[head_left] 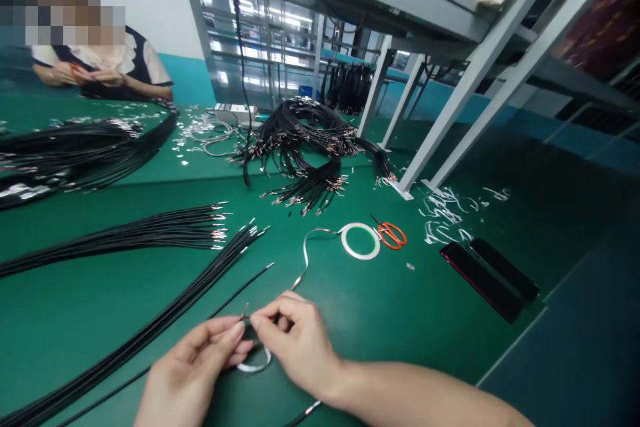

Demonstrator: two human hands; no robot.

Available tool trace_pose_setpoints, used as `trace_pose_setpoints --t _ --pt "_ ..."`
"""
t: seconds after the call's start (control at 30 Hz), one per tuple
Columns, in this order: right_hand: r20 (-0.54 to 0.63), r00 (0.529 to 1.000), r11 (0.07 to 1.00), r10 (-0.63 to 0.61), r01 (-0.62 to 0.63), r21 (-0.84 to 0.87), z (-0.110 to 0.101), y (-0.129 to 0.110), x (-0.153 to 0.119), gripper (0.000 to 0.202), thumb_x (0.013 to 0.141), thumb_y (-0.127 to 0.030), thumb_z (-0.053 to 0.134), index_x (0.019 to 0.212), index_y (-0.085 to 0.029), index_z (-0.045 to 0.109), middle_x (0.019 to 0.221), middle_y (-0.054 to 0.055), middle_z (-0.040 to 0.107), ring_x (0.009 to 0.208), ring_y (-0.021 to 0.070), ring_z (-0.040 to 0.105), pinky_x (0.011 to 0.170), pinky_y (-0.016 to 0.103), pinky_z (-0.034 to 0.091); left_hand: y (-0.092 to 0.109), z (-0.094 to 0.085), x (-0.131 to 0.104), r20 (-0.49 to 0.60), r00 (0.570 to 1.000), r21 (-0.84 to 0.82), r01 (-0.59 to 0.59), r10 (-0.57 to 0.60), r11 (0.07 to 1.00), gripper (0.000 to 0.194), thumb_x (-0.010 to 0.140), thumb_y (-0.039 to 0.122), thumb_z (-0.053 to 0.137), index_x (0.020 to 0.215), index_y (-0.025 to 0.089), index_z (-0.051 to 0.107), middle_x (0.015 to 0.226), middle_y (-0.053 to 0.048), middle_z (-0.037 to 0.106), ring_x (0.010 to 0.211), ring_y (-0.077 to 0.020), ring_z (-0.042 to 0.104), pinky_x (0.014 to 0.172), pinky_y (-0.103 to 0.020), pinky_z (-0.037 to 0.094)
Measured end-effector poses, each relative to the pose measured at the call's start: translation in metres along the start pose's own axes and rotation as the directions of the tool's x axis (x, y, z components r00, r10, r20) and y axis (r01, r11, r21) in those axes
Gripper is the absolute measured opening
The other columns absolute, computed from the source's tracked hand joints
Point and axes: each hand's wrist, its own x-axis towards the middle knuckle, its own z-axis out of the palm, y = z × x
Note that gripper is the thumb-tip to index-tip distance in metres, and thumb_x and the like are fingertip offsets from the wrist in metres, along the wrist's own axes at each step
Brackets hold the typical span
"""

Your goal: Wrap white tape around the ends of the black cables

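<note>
Right hand [303, 340] was closed in a pinch, thumb near forefinger, the strip [299, 278] running into it; left hand [195, 357] was pinched too, holding a thin tip [245, 311], its grip partly hidden. Both were left of the roll [345, 241] and on its near side, the right hand closer to it. From the roll's left edge the strip ran leftward, then bent nearer, its last stretch slanting into the right hand. Farther left of the roll, the tip poked up beside the right hand, pointing away.
</note>
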Motion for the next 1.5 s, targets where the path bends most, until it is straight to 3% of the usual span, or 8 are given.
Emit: trace_pose_setpoints --t 0.4,1.5 --pt "0.093 0.996 1.0 -0.007 0.009 -0.017 0.004 -0.006 -0.012 0.019 0.086 -0.024 0.057 0.073 -0.017 0.069 0.065 -0.001 0.057 0.059 0.0129 0.048 0.056 0.025 0.038 -0.004 -0.001 -0.013 0.05 0.994 -0.06 -0.09 0.093 0.994 0.024 0.066 0.03 0.076 0.077 0.013 0.064 0.062 -0.002 0.069 0.057 -0.0125 0.066 0.056 -0.019 0.053" --pt "0.133 0.989 0.995 0.059 -0.068 0.069 0.002 -0.002 -0.01 0.021 0.085 -0.033 0.058 0.08 -0.018 0.072 0.066 0.0 0.061 0.056 0.0128 0.046 0.052 0.024 0.036 0.0 -0.007 -0.016 0.269 0.962 -0.073 -0.02 0.039 0.997 0.024 0.076 0.035 0.068 0.07 0.012 0.064 0.051 0.0 0.062 0.046 -0.008 0.053 0.052 -0.016 0.041"
